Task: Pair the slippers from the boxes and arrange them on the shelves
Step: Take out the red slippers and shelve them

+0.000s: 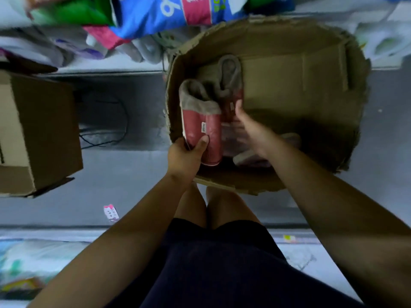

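A big, worn cardboard box [289,52] stands open on the floor in front of me. My left hand [185,155] grips the toe end of a red slipper with a grey fleece lining [200,121], held over the box's left side. A second red slipper of the same kind [230,85] lies just to its right inside the box. My right hand [249,130] is blurred and reaches into the box, its fingertips at that second slipper; whether it holds it is unclear. A pale pink slipper [249,156] lies under my right wrist.
Another cardboard box [44,130] stands at the left on the grey floor. Colourful plastic packs [155,16] and white bags crowd the low shelf behind the boxes. Black cables [106,130] run over the floor between the boxes. A small pink packet [110,212] lies near my legs.
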Demonstrator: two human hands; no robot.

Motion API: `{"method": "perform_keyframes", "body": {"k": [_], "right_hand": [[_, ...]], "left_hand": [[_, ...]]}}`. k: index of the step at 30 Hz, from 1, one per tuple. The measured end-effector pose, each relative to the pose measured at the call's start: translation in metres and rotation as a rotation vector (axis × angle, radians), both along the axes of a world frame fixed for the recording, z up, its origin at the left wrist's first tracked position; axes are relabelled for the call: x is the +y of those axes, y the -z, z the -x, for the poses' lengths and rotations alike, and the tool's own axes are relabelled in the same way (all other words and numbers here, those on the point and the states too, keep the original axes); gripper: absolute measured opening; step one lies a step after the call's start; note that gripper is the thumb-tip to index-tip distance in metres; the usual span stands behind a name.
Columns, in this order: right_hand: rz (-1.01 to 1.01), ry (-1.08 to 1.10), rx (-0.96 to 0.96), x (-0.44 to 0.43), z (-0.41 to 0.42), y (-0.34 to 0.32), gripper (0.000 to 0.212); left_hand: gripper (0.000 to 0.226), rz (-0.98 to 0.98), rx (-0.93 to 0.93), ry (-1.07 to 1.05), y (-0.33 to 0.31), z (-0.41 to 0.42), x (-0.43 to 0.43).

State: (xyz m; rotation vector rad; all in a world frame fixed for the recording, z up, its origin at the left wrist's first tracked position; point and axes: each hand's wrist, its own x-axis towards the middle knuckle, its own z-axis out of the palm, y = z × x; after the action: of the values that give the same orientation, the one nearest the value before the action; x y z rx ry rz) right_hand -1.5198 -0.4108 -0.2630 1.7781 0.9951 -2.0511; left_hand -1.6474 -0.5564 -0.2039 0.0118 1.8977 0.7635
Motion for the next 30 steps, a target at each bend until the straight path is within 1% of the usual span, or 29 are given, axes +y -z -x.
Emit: {"method": "perform_keyframes", "body": {"k": [3,4,5,7,8,9,11,13,14,16,17,18,19,20,22,24,30], "right_hand": [[-0.195,-0.020,-0.115,0.024,0.007,0.029,0.063],[-0.222,-0.049,-0.144,0.030,0.011,0.039,0.061],[-0.231,-0.081,-0.181,0.034,0.015,0.050,0.069],[-0.233,-0.118,-0.270,0.040,0.020,0.080,0.102],[-0.207,-0.122,-0.284,0.039,0.020,0.098,0.111],[-0.197,-0.113,-0.276,0.038,0.017,0.121,0.115],[-0.205,-0.111,-0.285,0.033,0.021,0.136,0.115],[-0.247,-0.115,-0.318,0.032,0.013,0.173,0.118],[-0.256,-0.132,-0.341,0.034,0.007,0.194,0.125],[-0.297,-0.169,-0.465,0.036,0.006,0.191,0.141],[-0.297,-0.159,-0.480,0.036,0.009,0.177,0.141],[-0.286,-0.148,-0.475,0.038,0.010,0.170,0.132],[-0.276,-0.144,-0.449,0.037,0.012,0.160,0.118],[-0.243,-0.147,-0.417,0.038,0.013,0.154,0.109],[-0.208,-0.161,-0.404,0.039,0.014,0.151,0.109],[-0.182,-0.140,-0.357,0.043,0.011,0.158,0.108],[-0.217,-0.150,-0.384,0.036,0.014,0.141,0.085]], "left_hand": [[0.046,0.052,0.014,-0.066,0.012,0.004,-0.005],[0.046,0.060,-0.011,-0.080,0.017,0.004,-0.006],[0.044,0.067,-0.038,-0.102,0.023,0.004,-0.007],[0.040,0.083,-0.086,-0.161,0.032,0.002,-0.008],[0.037,0.090,-0.106,-0.190,0.036,0.002,-0.008],[0.032,0.089,-0.120,-0.213,0.041,0.001,-0.010],[0.025,0.081,-0.136,-0.231,0.049,0.001,-0.014],[0.024,0.075,-0.146,-0.222,0.055,0.000,-0.019],[0.027,0.073,-0.152,-0.214,0.057,0.000,-0.020],[0.036,0.091,-0.166,-0.209,0.058,0.000,-0.021],[0.039,0.105,-0.174,-0.213,0.059,0.000,-0.020],[0.037,0.116,-0.183,-0.227,0.060,0.000,-0.019],[0.032,0.114,-0.189,-0.250,0.059,0.000,-0.016],[0.025,0.104,-0.196,-0.281,0.058,-0.001,-0.014],[0.018,0.084,-0.204,-0.323,0.057,-0.003,-0.011],[0.019,0.075,-0.208,-0.339,0.057,-0.005,-0.011],[0.030,0.061,-0.218,-0.396,0.057,-0.016,-0.017]]}}
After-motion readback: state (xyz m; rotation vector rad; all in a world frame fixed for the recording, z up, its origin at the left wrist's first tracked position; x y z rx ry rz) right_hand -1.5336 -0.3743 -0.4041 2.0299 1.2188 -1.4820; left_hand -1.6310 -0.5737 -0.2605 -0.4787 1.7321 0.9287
